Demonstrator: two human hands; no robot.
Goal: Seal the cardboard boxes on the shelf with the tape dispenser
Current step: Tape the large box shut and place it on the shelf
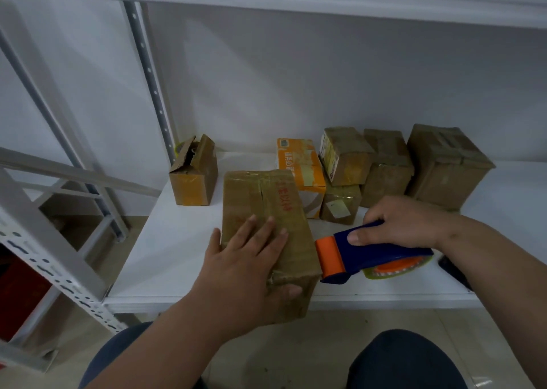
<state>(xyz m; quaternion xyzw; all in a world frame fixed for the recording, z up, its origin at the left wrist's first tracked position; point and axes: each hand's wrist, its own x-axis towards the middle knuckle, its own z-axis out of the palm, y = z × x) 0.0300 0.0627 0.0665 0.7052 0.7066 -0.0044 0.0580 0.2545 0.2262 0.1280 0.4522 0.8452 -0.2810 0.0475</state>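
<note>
- I see the box (266, 229) at the shelf's (165, 258) front edge, near end hanging a bit over the lip. Long axis runs front to back, far end pointing at the back wall, skewed slightly.
- Box looks: plain brown cardboard, glossy tape strips along the top, centre seam visible, red printed characters along the right side of the top; near corners creased.
- Left hand (248, 258) lies flat on the box top, fingers straight and spread, thumb hooked down over the near face. Pressing, not gripping.
- Right hand (402, 226) is wrapped round the dispenser (373, 252), thumb along the blue handle's side.
- Dispenser: blue body, orange roller end, orange-cored roll at the back. Lies roughly left-right; roller end points left and sits at the box's near right top corner — touching or just beside, can't tell.
- Hands apart, the box's right edge between them.
- Open box (194, 175) at back left, flaps up, well apart from the main box.
- Orange box (302, 172) just behind-right of the main box; taped brown boxes (390, 166) clustered at back right, one stacked on another.
- My knees (405, 359) below the shelf edge.
</note>
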